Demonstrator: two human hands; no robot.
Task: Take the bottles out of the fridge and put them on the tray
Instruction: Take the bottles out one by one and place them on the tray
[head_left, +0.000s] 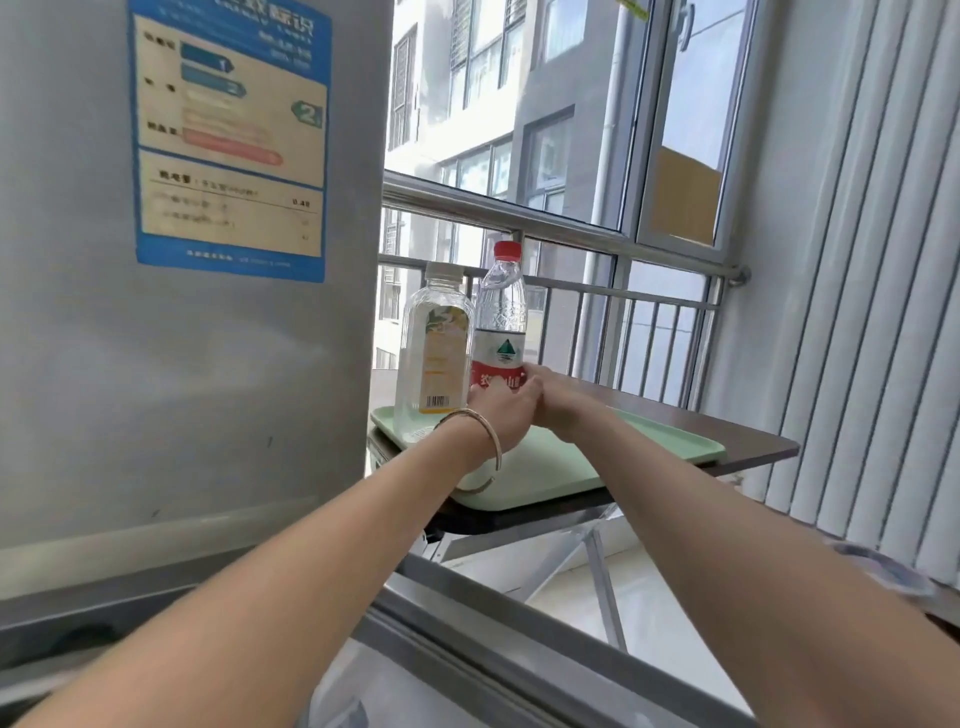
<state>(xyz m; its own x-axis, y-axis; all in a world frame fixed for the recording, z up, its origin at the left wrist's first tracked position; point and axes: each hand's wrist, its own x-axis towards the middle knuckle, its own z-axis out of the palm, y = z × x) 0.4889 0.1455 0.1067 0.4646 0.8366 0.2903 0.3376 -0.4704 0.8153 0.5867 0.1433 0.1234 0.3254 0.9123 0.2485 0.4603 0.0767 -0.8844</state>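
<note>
Head view: the grey fridge fills the left half of the frame, its side wall rising just beside the green tray, which sits on a dark folding table at centre right. On the tray's left end stand two upright bottles, close together: a squarish clear bottle with a pale cap, and a red-capped water bottle, thin-walled and probably light, likely to dent if squeezed. The left hand and right hand both wrap the red-capped bottle's labelled lower body, a sound hold. Open tray lies to the right; the fridge wall and neighbouring bottle crowd the left.
</note>
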